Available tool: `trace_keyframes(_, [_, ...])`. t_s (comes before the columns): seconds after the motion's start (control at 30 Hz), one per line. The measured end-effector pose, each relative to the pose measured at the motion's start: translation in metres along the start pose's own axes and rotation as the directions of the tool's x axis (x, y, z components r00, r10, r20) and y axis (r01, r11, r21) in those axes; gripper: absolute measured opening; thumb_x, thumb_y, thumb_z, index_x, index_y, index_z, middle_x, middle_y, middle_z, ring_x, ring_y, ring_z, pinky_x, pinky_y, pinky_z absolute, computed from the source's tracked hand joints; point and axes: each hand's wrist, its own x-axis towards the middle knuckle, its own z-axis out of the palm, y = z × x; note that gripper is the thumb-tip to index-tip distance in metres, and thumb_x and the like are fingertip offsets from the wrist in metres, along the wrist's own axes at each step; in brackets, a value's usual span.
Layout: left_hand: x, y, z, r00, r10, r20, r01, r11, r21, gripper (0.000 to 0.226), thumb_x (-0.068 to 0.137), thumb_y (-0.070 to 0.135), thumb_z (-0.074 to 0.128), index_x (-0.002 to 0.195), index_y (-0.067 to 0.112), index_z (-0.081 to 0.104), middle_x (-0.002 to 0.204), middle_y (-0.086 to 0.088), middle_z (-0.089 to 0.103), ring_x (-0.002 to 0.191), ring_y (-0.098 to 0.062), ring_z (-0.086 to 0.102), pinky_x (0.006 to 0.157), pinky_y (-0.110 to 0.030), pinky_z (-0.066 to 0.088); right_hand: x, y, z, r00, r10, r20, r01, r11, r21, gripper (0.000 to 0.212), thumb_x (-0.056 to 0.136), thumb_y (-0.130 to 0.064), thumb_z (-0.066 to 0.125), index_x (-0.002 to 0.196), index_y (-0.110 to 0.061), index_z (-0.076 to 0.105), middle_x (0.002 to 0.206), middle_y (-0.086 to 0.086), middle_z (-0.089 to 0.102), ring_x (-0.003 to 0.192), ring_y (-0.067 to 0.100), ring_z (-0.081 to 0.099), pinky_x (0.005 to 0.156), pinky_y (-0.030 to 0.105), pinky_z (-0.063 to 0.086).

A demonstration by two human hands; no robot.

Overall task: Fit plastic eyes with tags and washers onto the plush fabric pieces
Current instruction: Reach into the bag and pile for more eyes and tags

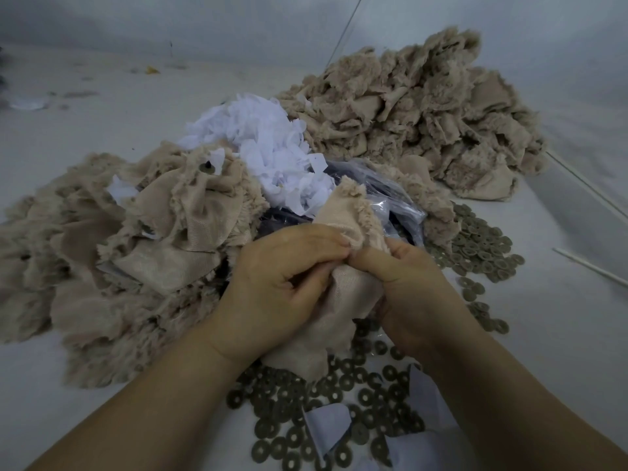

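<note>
Both hands, left [285,277] and right [413,294], grip clamped on one plush piece [353,287]; washers [339,402] scattered just below.

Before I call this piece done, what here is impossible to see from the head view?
- Any eye, tag or washer at the pinch: hidden by left hand, right hand and the plush piece.
- Contents of the plastic bag: covered by white tags and glare.
</note>
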Motion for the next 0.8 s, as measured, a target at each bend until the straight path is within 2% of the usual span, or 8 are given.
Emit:
trace_keyframes(0.17, [0.001, 0.000, -0.002, 1.000, 0.031, 0.004, -0.031, 0.998, 0.046, 0.020, 0.086, 0.000, 0.070, 0.105, 0.000, 0.073, 0.108, -0.005, 0.072, 0.101, -0.009, 0.069, 0.091, -0.023, 0.054, -0.002, -0.003, 0.002, 0.998, 0.059, 0.004, -0.059, 0.996, 0.062, 0.028, 0.085, -0.008, 0.070, 0.112, 0.000, 0.069, 0.106, 0.019, 0.074, 0.104, 0.035, 0.070, 0.091, 0.044, 0.056])
trace_keyframes(0.3, [0.003, -0.001, -0.007, 0.994, 0.098, 0.046, -0.101, 0.993, 0.055, 0.014, 0.087, -0.001, 0.069, 0.099, -0.002, 0.075, 0.104, -0.010, 0.072, 0.097, -0.015, 0.069, 0.087, -0.025, 0.054, 0.001, -0.004, 0.001, 0.986, 0.164, 0.023, -0.166, 0.983, 0.082, 0.030, 0.086, -0.009, 0.068, 0.114, 0.000, 0.069, 0.108, 0.018, 0.073, 0.101, 0.033, 0.070, 0.085, 0.044, 0.057])
trace_keyframes(0.37, [0.003, -0.002, -0.007, 0.991, 0.100, 0.094, -0.103, 0.994, 0.031, 0.014, 0.085, -0.003, 0.069, 0.098, -0.002, 0.075, 0.109, -0.012, 0.070, 0.103, -0.016, 0.067, 0.091, -0.026, 0.053, 0.001, -0.006, -0.001, 0.981, 0.184, 0.054, -0.189, 0.975, 0.115, 0.030, 0.086, -0.009, 0.067, 0.115, -0.001, 0.068, 0.108, 0.018, 0.073, 0.098, 0.030, 0.071, 0.076, 0.040, 0.057])
trace_keyframes(0.43, [0.003, -0.003, -0.006, 0.987, 0.087, 0.137, -0.090, 0.996, 0.012, 0.016, 0.083, -0.006, 0.071, 0.099, -0.003, 0.074, 0.118, -0.012, 0.068, 0.114, -0.016, 0.064, 0.097, -0.029, 0.052, 0.002, -0.007, -0.003, 0.983, 0.175, 0.056, -0.181, 0.975, 0.126, 0.035, 0.084, -0.008, 0.069, 0.118, -0.002, 0.068, 0.109, 0.019, 0.073, 0.099, 0.031, 0.071, 0.074, 0.037, 0.057])
trace_keyframes(0.5, [0.002, -0.005, -0.005, 0.984, 0.083, 0.158, -0.091, 0.995, 0.039, 0.019, 0.081, -0.009, 0.071, 0.099, -0.003, 0.073, 0.121, -0.011, 0.067, 0.116, -0.016, 0.063, 0.098, -0.029, 0.051, 0.002, -0.007, -0.004, 0.984, 0.174, 0.039, -0.177, 0.978, 0.108, 0.036, 0.082, -0.009, 0.071, 0.117, -0.002, 0.068, 0.108, 0.018, 0.074, 0.098, 0.031, 0.072, 0.071, 0.036, 0.057])
trace_keyframes(0.7, [0.001, -0.008, -0.005, 0.983, 0.101, 0.152, -0.113, 0.991, 0.074, 0.017, 0.087, -0.001, 0.060, 0.098, -0.002, 0.072, 0.104, -0.007, 0.071, 0.104, -0.013, 0.064, 0.093, -0.021, 0.051, 0.000, -0.010, -0.002, 0.982, 0.188, 0.018, -0.188, 0.980, 0.062, 0.037, 0.082, -0.005, 0.071, 0.117, 0.002, 0.066, 0.106, 0.019, 0.074, 0.094, 0.032, 0.072, 0.069, 0.037, 0.057])
trace_keyframes(0.8, [0.001, -0.008, -0.005, 0.983, 0.092, 0.161, -0.101, 0.994, 0.044, 0.016, 0.087, -0.003, 0.062, 0.099, -0.001, 0.072, 0.101, -0.008, 0.071, 0.099, -0.013, 0.065, 0.089, -0.023, 0.052, -0.001, -0.011, -0.002, 0.981, 0.193, 0.014, -0.194, 0.981, 0.031, 0.038, 0.083, -0.004, 0.070, 0.120, 0.001, 0.065, 0.108, 0.019, 0.073, 0.099, 0.034, 0.071, 0.080, 0.043, 0.059])
